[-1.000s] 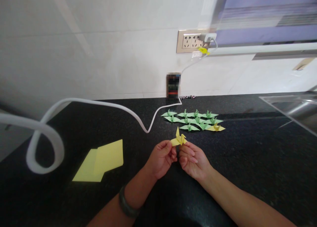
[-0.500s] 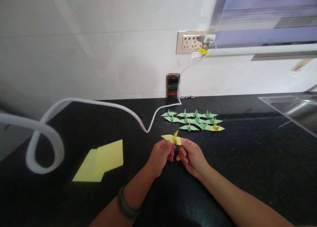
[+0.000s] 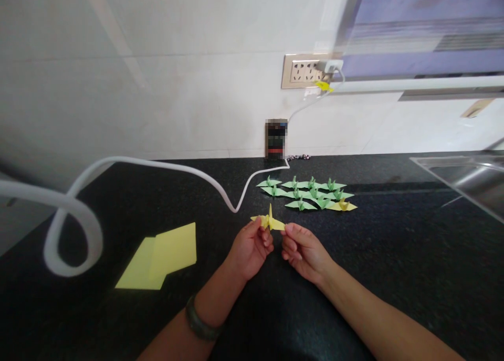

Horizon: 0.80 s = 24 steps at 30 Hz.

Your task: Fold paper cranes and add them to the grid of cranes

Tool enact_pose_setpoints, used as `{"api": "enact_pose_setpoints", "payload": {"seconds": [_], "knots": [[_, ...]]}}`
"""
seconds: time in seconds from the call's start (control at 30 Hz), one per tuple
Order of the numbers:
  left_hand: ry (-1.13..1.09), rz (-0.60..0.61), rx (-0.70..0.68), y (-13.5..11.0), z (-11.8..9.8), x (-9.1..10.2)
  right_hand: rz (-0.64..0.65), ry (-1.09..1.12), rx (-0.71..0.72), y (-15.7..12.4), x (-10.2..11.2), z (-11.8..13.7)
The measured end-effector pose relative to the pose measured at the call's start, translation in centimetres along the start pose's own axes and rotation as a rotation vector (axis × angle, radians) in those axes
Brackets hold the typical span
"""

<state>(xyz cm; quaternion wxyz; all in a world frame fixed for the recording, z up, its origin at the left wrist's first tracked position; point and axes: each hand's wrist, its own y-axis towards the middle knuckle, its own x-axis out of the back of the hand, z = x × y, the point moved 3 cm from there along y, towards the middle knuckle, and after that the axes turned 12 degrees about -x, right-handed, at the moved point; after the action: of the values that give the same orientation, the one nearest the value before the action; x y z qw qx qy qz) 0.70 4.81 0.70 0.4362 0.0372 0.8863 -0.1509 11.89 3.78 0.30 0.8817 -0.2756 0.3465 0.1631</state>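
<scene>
A yellow paper crane (image 3: 271, 222) is held up over the black counter, its wings spread to both sides. My left hand (image 3: 250, 248) pinches it by the left wing, thumb on top. The tip of the right wing sits between the thumb and finger of my right hand (image 3: 305, 250). Just beyond stand several green paper cranes (image 3: 301, 204) in rows, wings overlapping. At the right end of the front row rests another yellow crane (image 3: 343, 205).
Yellow paper sheets (image 3: 173, 253) lie overlapping on the counter (image 3: 252, 319) at left. A thick white cable (image 3: 189, 169) loops across to a pixelated upright device (image 3: 276, 139) against the wall. At right is a metal sink (image 3: 472, 174); a socket panel (image 3: 301, 71) is on the wall.
The held crane has turned and shifted slightly left, its right wing now stretched out. My left hand's fingers have opened out a little; both hands still grip it.
</scene>
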Motion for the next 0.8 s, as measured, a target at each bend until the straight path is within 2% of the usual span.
{"api": "enact_pose_setpoints", "payload": {"seconds": [0.13, 0.23, 0.33, 0.4, 0.57, 0.8], "knots": [[-0.102, -0.002, 0.010, 0.0, -0.7, 0.0, 0.034, -0.149, 0.013, 0.0, 0.2, 0.8], [-0.119, 0.010, 0.020, 0.2, -1.2, 0.1, -0.049, -0.242, 0.126, 0.0, 1.0, 2.3], [0.019, 0.006, 0.093, 0.3, -1.0, 0.5, -0.194, -0.401, 0.335, -0.3, 1.4, 4.1], [0.185, 0.013, 0.140, 0.4, -0.5, 0.7, -0.229, -0.576, 0.385, -0.4, 1.0, 4.7], [0.285, 0.061, 0.217, 0.5, 0.3, 1.3, -0.101, -0.911, 0.308, -0.9, -0.9, 4.2], [0.318, 0.082, 0.302, 0.8, 1.0, 2.1, -0.095, -1.037, 0.299, -2.2, -1.6, 3.8]]}}
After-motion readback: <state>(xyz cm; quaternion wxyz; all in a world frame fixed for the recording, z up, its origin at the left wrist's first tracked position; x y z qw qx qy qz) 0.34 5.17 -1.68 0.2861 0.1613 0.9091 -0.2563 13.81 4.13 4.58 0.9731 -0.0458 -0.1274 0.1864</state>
